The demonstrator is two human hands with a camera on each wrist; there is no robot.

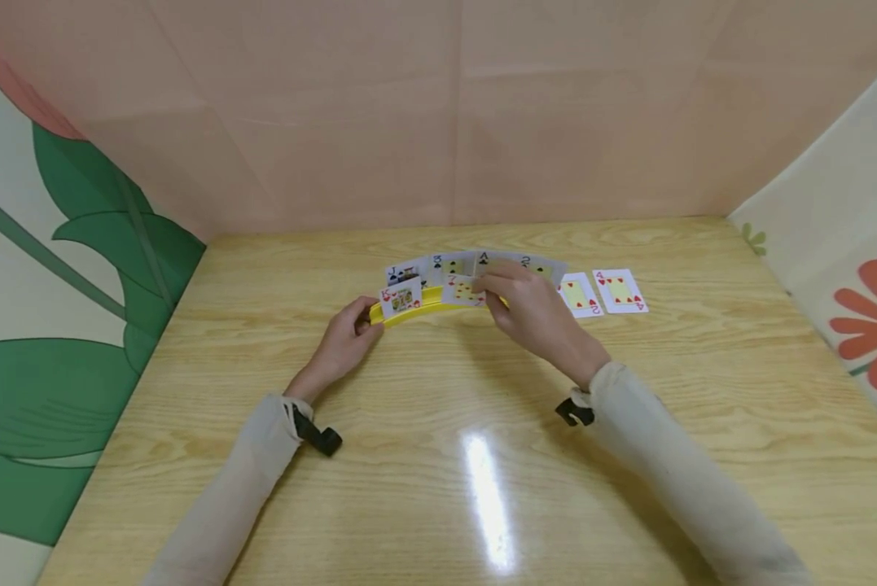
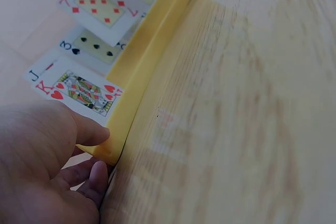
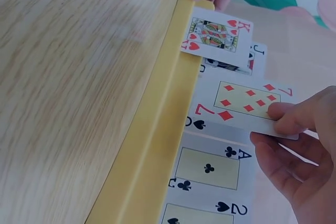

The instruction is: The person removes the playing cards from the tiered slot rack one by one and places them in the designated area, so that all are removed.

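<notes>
My left hand (image 1: 345, 338) grips the left end of a curved yellow card holder (image 1: 431, 303), thumb on its front face in the left wrist view. Between thumb and fingers, my right hand (image 1: 539, 311) pinches the seven of diamonds (image 3: 244, 102) by its upper edge, in front of the back row. That back row has a black jack (image 3: 258, 56), the three of spades (image 2: 94, 46), the ace of clubs (image 3: 210, 168) and the two of spades (image 3: 202, 214). The king of hearts (image 3: 216, 34) stands in front of the jack, beside my left hand.
Two red heart cards lie face up on the wooden table (image 1: 409, 423) to the right: a four of hearts (image 1: 620, 291) and another heart card (image 1: 580, 295), partly behind my right hand. A pink cloth wall (image 1: 453, 122) rises behind the table.
</notes>
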